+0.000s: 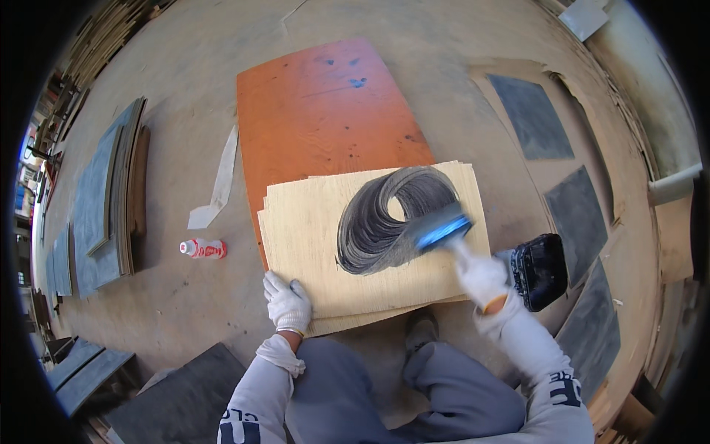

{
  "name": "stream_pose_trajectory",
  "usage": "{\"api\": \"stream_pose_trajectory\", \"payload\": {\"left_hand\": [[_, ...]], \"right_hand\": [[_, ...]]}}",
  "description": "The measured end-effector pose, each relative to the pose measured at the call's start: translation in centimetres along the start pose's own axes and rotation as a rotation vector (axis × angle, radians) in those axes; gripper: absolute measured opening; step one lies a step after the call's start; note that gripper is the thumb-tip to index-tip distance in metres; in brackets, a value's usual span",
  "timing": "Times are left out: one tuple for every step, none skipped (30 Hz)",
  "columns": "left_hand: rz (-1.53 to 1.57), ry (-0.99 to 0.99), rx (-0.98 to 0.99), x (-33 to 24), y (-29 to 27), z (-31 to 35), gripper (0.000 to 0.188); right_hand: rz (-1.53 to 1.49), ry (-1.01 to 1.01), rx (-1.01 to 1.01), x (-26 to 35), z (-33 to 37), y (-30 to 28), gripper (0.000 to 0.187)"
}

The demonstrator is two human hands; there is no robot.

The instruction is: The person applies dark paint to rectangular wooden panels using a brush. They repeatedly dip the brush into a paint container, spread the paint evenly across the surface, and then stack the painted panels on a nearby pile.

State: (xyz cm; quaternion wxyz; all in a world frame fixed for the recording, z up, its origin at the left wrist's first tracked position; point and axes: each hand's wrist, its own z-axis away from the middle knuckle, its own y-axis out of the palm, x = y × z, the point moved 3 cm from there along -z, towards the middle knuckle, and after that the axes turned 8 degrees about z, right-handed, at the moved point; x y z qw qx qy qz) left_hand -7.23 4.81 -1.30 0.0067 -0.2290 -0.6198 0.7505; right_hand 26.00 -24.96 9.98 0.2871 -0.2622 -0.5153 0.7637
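My right hand [484, 278], in a white knit glove, is closed on a wide brush [444, 232] with a blue band, blurred by motion. The brush lies against the top pale wooden board [310, 222] of a stack, at the right end of a looping dark smear [362, 229]. A bare oval of wood shows inside the smear. At the stack's near left corner rests my left hand [287, 303], also gloved, its fingers stretched along the edge and the thumb apart. Just right of my right hand sits a black tray [543, 272], wet and dark inside.
A large orange-brown panel [325, 111] lies under and beyond the stack. A white and red bottle [203, 249] lies on the floor at left, near a pale strip [218, 185]. Dark panels [107, 192] are stacked farther left; several dark sheets [531, 117] lie at right.
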Motion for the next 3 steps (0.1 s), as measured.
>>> {"api": "stream_pose_trajectory", "payload": {"left_hand": [[0.024, -0.015, 0.055, -0.7, 0.4, 0.3, 0.084], [0.039, -0.033, 0.109, -1.6, 0.1, 0.3, 0.083], [0.044, -0.063, 0.148, -2.1, -0.9, 0.0, 0.083]], "right_hand": [[-0.069, 0.023, -0.141, -2.9, -2.2, 0.7, 0.051], [-0.054, 0.106, -0.148, -3.2, -4.6, 0.6, 0.051], [-0.121, 0.109, -0.042, -1.0, -6.4, -0.7, 0.054]]}}
